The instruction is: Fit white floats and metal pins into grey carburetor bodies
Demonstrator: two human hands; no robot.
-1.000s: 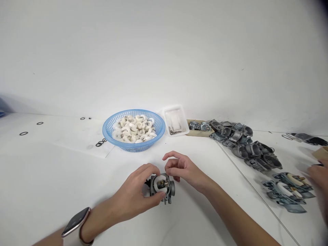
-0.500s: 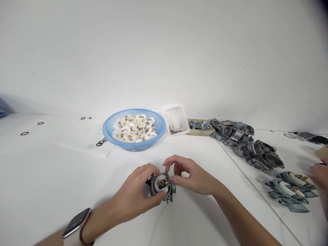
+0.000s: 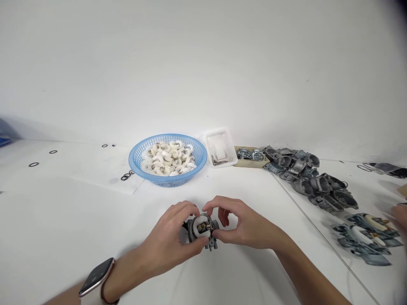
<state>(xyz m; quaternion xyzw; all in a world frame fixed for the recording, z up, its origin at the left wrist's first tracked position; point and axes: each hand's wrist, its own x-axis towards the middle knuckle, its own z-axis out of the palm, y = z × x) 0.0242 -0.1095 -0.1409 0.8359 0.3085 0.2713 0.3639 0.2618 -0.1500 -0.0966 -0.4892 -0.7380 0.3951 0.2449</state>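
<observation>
Grey metal first in the head view: carburetor body (image 3: 208, 233), low and central over the white table (image 3: 79, 228), resting on it or just above, cannot tell which. Hollow side up, with a white float ring (image 3: 199, 221) showing inside and small brass fittings (image 3: 201, 227) within its curve. Gripped from the left by the left hand (image 3: 170, 231), thumb along the near side, index finger over the far side, spread no wider than the part between them. Dark-faced watch (image 3: 98, 274) on the same wrist. At the opposite side of the metal, right hand (image 3: 246, 222) half curled, thumb and index finger well apart, tips at the edge. Too small to make out anything pinched there; cannot tell firm hold from light touch.

Farther back, blue basket (image 3: 168, 182) heaped with white floats (image 3: 168, 159). Just right of it, white plastic tray (image 3: 219, 140) with thin metal pins (image 3: 220, 162), then tan box (image 3: 251, 164) with small metal parts (image 3: 258, 155). Along the right, heap of grey metal bodies (image 3: 307, 180); nearer, two carburetors (image 3: 365, 245) with pale floats showing. At the right edge, another person's hand (image 3: 401, 214), partly cut off. To the left, thin black rings (image 3: 34, 162) scattered about.
</observation>
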